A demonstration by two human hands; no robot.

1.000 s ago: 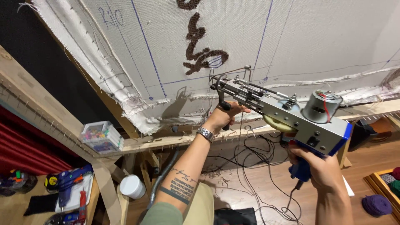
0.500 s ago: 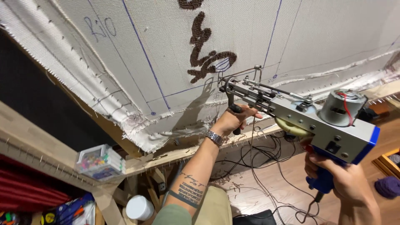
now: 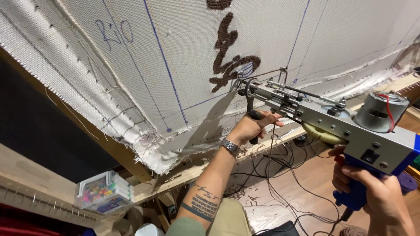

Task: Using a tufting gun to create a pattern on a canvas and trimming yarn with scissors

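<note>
Tufting gun (image 3: 350,126) held up against the lower middle of the cloth (image 3: 131,57), tip touching the weave just right of the brown tufting (image 3: 229,52). Grey metal body, round motor on top, blue grip below; rear end cut off by the right edge of the view.

Left hand (image 3: 251,127) wrapped around the black front handle under the gun's nose — fingers curled tight about it, thumb over the top. Watch (image 3: 230,147) on the wrist, tattooed forearm running down to the bottom edge.

Right hand (image 3: 374,194) closed on the blue rear grip, fingers pressed together around it; forefinger near a red trigger, though hard to tell whether pressing. Wrist cut off at the bottom right corner.

Cloth stretched on a wooden frame (image 3: 183,179), pinned along its lower edge, frayed and bunched at the lower left corner. Blue lines ruled across it, some blue scrawl near the upper left. Top of the tufted shape cut off by the upper edge of the view.

Clear box (image 3: 104,192) of small coloured bits on a ledge under the frame's lower left. Black cables (image 3: 284,175) tangled on the wood floor behind the gun — ends hidden under the frame. White round lid at the bottom edge, mostly out of view.
</note>
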